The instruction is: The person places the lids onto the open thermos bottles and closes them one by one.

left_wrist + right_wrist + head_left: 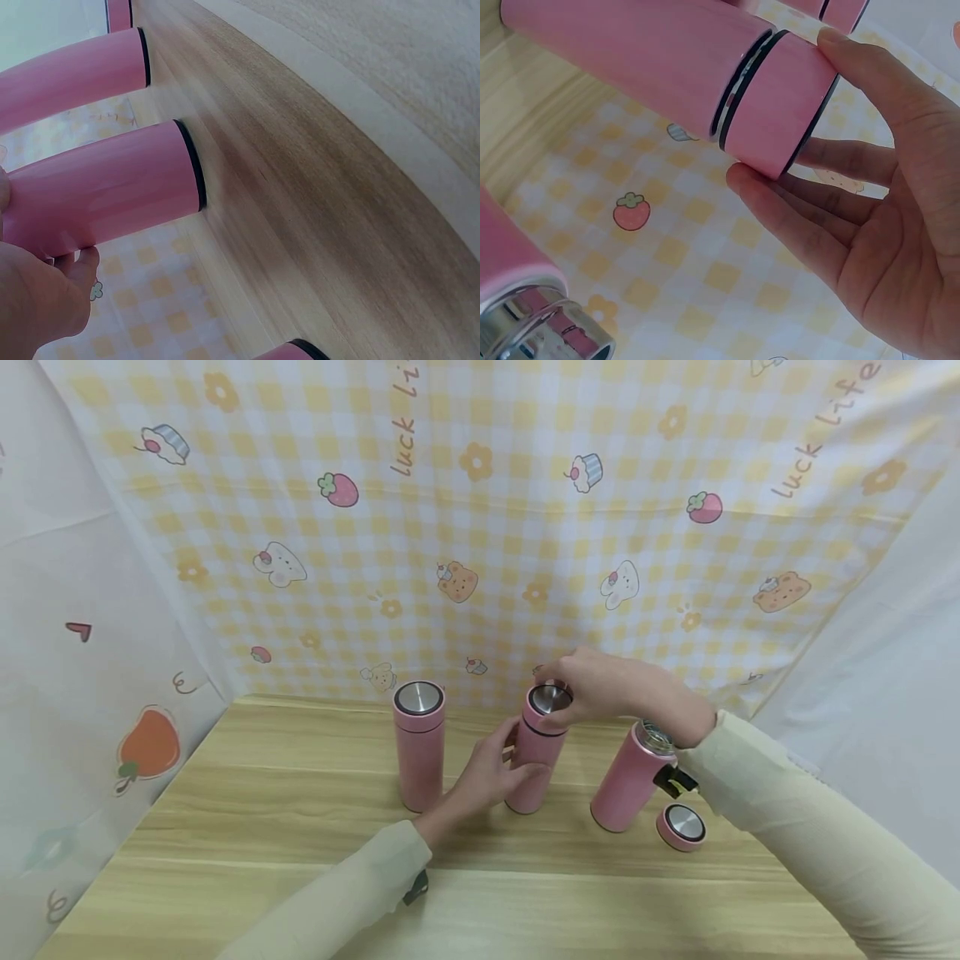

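A pink thermos flask stands upright on the table in the middle. Around its body my left hand curls, fingers on the far side and thumb on the near side. The right hand holds its pink lid between thumb and fingers. In the right wrist view a narrow gap shows between lid and body, the lid sitting slightly askew. To the left stands another pink flask with its lid on. On the right is a pink flask without its lid, its metal neck bare.
A loose pink lid with a silver top lies beside the lidless flask. The wooden table meets a yellow checked cloth at the back. White cloth hangs at the left side.
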Demonstrator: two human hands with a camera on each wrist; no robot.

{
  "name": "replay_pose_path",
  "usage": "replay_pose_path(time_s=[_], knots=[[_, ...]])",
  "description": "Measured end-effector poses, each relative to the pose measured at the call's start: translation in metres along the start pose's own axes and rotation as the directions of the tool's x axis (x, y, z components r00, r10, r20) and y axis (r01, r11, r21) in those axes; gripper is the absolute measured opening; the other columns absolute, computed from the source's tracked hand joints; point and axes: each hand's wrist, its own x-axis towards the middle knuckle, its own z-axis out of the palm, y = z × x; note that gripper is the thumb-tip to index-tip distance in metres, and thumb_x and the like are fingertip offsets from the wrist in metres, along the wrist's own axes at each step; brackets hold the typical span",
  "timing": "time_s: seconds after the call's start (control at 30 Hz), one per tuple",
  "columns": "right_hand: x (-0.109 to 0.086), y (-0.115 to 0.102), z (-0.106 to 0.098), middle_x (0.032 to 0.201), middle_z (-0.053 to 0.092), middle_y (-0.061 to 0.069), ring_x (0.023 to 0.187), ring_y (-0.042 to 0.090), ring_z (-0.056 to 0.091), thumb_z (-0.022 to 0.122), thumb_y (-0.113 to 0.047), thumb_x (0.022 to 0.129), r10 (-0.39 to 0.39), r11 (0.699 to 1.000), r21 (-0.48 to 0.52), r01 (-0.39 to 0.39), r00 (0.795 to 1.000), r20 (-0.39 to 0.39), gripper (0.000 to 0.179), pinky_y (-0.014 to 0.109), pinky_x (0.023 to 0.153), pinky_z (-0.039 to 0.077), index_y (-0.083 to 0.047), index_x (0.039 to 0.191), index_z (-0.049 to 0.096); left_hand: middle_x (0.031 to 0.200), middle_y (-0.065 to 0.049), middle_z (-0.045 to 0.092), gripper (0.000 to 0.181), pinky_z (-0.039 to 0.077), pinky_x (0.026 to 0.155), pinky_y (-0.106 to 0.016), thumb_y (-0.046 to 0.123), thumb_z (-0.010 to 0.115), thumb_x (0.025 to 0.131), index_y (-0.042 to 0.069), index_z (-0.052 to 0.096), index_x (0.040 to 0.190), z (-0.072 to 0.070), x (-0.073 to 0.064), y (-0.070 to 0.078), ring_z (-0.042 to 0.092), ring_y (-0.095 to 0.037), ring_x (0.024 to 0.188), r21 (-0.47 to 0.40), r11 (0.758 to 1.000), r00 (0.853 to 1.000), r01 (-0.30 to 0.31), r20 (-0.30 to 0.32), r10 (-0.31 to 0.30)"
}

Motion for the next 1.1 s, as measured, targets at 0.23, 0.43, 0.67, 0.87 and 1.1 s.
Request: replay_pose_path(time_s=[0.23,0.43,0.67,0.87,1.1], knots=[[-0.002,0.002,0.002,0.085,0.066,0.001,0.072,0.012,0.063,0.082,-0.027,0.086,-0.028,1.0,-0.01,0.027,0.999,-0.024,0.038,0.031,0.064,0.056,-0.001,0.111,0.067,0.138,-0.006,0.059,0.061,0.048,0.104,-0.044,0.016,0.079,0.092,0.012,0.048,0.145,0.0,0.0,0.001,0.054,-0.021,0.128,-0.028,1.0,1.0,-0.006,0.003,0.006],[-0.009,0.004,-0.001,0.13,0.063,0.009,0.114,0.027,0.062,0.082,-0.029,0.088,-0.054,0.996,0.065,0.055,0.998,-0.015,0.065,0.044,0.092,0.054,-0.005,0.143,0.055,0.139,-0.004,0.058,0.064,0.048,0.104,-0.04,0.017,0.079,0.092,0.012,0.045,0.147,-0.001,0.001,0.002,0.054,-0.018,0.127,0.006,1.0,1.0,0.014,0.005,-0.014],[-0.011,0.005,0.0,0.133,0.061,0.009,0.116,0.024,0.061,0.079,0.001,0.083,-0.15,0.982,0.118,0.15,0.989,-0.002,0.053,0.04,0.094,0.054,-0.009,0.133,0.064,0.137,-0.005,0.059,0.066,0.05,0.101,-0.038,0.02,0.079,0.092,0.012,0.045,0.148,0.0,0.0,0.001,0.055,-0.016,0.125,0.019,1.0,1.0,0.004,0.0,-0.004],[-0.011,0.004,0.001,0.141,0.057,0.016,0.119,0.029,0.061,0.079,0.003,0.084,-0.108,0.989,0.107,0.106,0.994,0.013,0.054,0.039,0.092,0.056,-0.01,0.134,0.065,0.137,-0.004,0.059,0.064,0.051,0.101,-0.039,0.02,0.079,0.092,0.013,0.046,0.146,0.001,0.0,0.001,0.055,-0.016,0.125,0.01,1.0,1.0,-0.008,-0.003,0.008],[-0.011,0.002,0.001,0.143,0.054,0.019,0.115,0.027,0.064,0.081,-0.003,0.086,-0.078,0.994,0.075,0.077,0.997,0.003,0.053,0.038,0.09,0.056,-0.008,0.135,0.064,0.139,-0.003,0.058,0.067,0.05,0.102,-0.038,0.02,0.079,0.092,0.016,0.043,0.149,0.001,0.001,-0.002,0.054,-0.015,0.127,0.007,1.0,1.0,-0.01,-0.001,0.01]])
